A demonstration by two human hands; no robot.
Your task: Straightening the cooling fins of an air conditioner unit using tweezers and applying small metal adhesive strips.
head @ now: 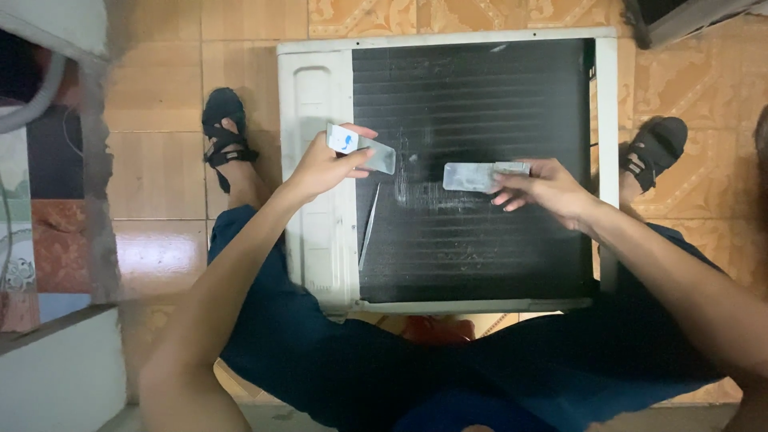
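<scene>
Tiled floor (160, 160), one finned panel (472, 168), two metal plates (362, 148) (480, 176), one per hand.

Your right forearm (704, 296) runs off the frame at 4 o'clock, your left elbow (172, 392) off the bottom at 7. Your left hand (320, 168) hides the near end of its plate (362, 149); both plates blur. The dark box (680, 16) at 1 o'clock is cut off.
</scene>
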